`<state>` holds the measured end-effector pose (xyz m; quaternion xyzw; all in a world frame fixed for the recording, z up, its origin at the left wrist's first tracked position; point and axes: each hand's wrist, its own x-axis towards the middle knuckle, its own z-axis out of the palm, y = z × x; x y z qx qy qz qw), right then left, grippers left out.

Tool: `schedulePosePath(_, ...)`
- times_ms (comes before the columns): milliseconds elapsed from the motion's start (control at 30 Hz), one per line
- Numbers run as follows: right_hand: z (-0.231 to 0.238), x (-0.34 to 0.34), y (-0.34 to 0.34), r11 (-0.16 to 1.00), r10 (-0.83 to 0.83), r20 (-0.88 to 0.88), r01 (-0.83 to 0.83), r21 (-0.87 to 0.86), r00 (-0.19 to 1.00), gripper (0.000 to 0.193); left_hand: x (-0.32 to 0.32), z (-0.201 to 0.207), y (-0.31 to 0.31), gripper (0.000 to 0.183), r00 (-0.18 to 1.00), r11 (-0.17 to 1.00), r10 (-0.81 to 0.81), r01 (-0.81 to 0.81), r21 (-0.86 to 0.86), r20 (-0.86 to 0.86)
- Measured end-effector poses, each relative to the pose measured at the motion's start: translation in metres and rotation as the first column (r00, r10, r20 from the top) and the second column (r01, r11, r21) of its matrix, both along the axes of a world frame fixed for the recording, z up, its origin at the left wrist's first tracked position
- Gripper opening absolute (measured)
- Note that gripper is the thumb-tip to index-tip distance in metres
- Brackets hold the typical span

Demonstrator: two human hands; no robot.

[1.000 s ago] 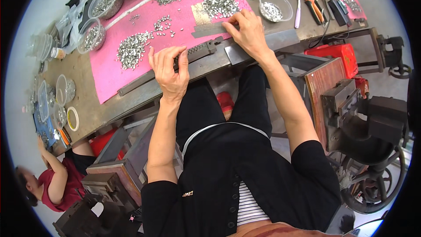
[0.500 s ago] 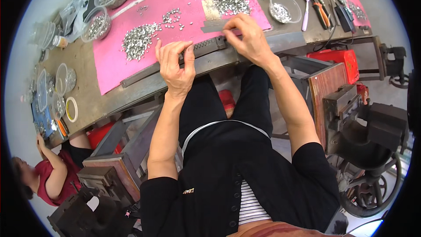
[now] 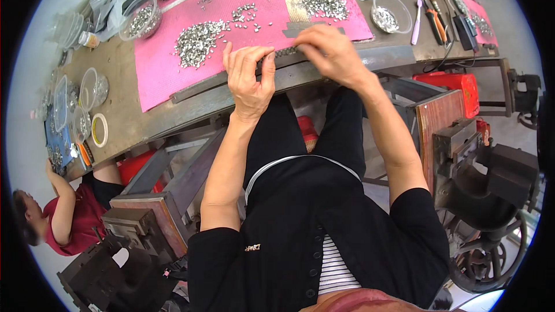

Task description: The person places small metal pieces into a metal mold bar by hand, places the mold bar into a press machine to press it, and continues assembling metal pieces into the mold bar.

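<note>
A long dark metal bar [image 3: 199,88] lies along the front edge of the bench. Between my hands shows a row of small metal pieces [image 3: 285,52] on it, too fine to make out singly. My left hand [image 3: 251,78] is over the bar at the left of this row, thumb and forefinger tips pressed together. Whatever they pinch is hidden. At the row's right end, my right hand [image 3: 332,52] hovers with bent fingers, thumb and forefinger toward the row. Motion blurs its fingertips. Beyond the left hand, a heap of small silvery metal pieces [image 3: 198,43] covers part of the pink mat [image 3: 156,81].
More silvery heaps [image 3: 324,0] lie farther back. Round plastic tubs [image 3: 140,17] stand at left, another tub [image 3: 391,11] at right. Beside it are a pink-handled brush [image 3: 417,22] and orange-handled pliers [image 3: 435,21]. A co-worker [image 3: 75,219] sits at far left.
The view has shifted, so the bench appears farther right. My left hand stays pinched by the bar. My right hand stays near the row's right end, its fingers now more blurred.
</note>
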<state>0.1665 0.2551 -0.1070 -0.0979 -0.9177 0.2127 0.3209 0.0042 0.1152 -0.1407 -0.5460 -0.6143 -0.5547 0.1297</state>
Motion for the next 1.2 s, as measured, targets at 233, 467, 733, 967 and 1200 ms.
schedulePosePath(233,0.033,0.087,0.112,0.817,-0.517,0.090,0.522,-0.244,0.851,0.018,0.000,0.010,-0.011,0.012,1.000,0.995,-0.011,0.013,-0.100,0.027)
schedulePosePath(467,0.030,0.110,0.170,0.875,-0.384,0.598,0.485,-0.009,0.704,0.026,-0.063,0.024,-0.040,0.008,0.963,0.908,0.248,-0.269,-0.322,-0.107)
schedulePosePath(733,0.024,0.109,0.156,0.854,-0.460,0.395,0.518,-0.049,0.795,0.019,-0.097,0.026,-0.012,0.006,0.955,0.885,0.102,-0.215,-0.412,-0.279)
schedulePosePath(967,0.030,0.104,0.164,0.865,-0.430,0.560,0.500,0.032,0.708,0.020,-0.102,0.024,-0.011,0.007,0.927,0.862,0.057,-0.233,-0.450,-0.371)
schedulePosePath(1200,0.048,0.089,0.115,0.892,-0.436,0.094,0.444,-0.086,0.895,0.014,-0.097,0.028,-0.014,0.006,0.942,0.868,0.046,-0.202,-0.453,-0.332)
